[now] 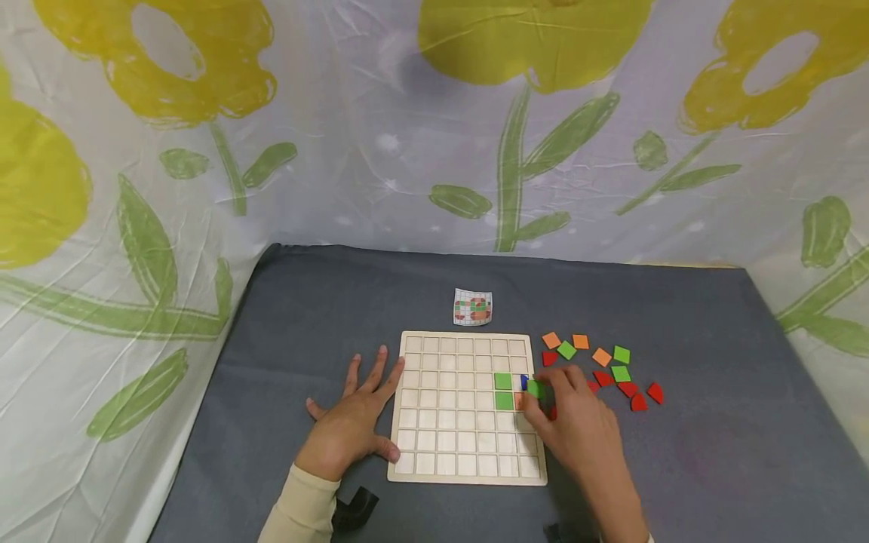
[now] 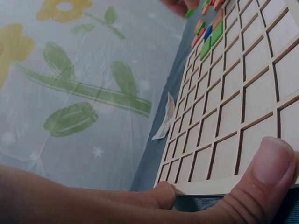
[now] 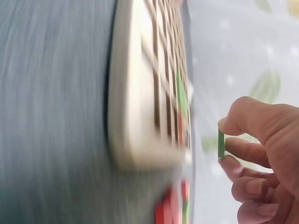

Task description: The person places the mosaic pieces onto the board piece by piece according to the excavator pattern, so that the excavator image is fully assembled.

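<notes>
while we look down from the head, nearest to us a pale sleeve (image 1: 301, 507) ends at the left wrist, with a curved black object (image 1: 356, 510) on the bench (image 1: 271, 392) just beside it. we see the left hand (image 1: 351, 424) with its fingers spread and loose, gripping nothing; its thumb and index finger touch the left side of the wooden board (image 1: 468, 478), the thumb at the near corner.

across the board, the right hand (image 1: 577, 413) pinches a green tile (image 1: 535, 388) between thumb and fingertips. we find that tile at the tips of the hand, over the board's right edge; the right wrist view shows it edge-on, raised clear of the wood.

just left of the pinching fingers we see two green squares (image 1: 503, 391) in neighbouring cells, one behind the other, and in the last column a blue piece (image 1: 524, 381) and an orange piece (image 1: 519, 400), both partly covered by the hand.

beyond the right hand we see loose red, orange and green pieces (image 1: 601, 357) scattered on the bench. past the board's far edge lies a small printed card (image 1: 472, 308), and behind everything hangs a pale cloth (image 1: 380, 166) with yellow flowers.
</notes>
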Demonstrator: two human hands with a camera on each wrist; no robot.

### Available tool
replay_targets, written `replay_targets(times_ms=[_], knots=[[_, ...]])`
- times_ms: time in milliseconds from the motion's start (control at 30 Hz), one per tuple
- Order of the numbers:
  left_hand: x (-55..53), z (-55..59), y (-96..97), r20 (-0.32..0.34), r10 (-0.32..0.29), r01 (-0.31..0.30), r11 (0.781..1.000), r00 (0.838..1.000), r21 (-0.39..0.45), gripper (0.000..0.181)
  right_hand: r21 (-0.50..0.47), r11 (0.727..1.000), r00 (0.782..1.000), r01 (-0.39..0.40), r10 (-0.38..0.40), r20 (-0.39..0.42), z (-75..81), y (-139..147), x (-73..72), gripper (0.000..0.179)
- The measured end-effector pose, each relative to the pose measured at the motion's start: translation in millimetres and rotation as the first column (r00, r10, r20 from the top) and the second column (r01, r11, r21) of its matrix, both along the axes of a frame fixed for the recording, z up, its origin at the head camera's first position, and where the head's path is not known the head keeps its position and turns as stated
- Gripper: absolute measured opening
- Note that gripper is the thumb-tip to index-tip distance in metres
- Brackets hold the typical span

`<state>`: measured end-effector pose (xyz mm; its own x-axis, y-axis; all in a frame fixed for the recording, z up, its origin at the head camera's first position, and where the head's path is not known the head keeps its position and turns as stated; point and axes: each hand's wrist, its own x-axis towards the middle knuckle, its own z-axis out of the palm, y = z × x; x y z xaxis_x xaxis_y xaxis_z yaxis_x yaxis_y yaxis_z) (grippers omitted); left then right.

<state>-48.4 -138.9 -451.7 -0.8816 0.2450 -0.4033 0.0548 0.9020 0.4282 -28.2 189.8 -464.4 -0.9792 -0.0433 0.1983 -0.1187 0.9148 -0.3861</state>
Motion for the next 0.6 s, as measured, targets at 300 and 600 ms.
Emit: replay_targets(times_ms=[300,600], knots=[[-1.3,-3.8,0.4,0.000,-0.003,0.003,1.000,1.000,-0.015,0.140,0.027,0.988,0.987,-0.150,0.151,-0.045,-5.3,-42,-3.3,0.026],[-1.2,-14.7,-3.6,-0.021,-0.011,0.011,1.000,1.000,-0.007,0.145,0.074,0.981,0.983,-0.181,0.183,-0.030,-11.2,-52,-4.7,0.023]])
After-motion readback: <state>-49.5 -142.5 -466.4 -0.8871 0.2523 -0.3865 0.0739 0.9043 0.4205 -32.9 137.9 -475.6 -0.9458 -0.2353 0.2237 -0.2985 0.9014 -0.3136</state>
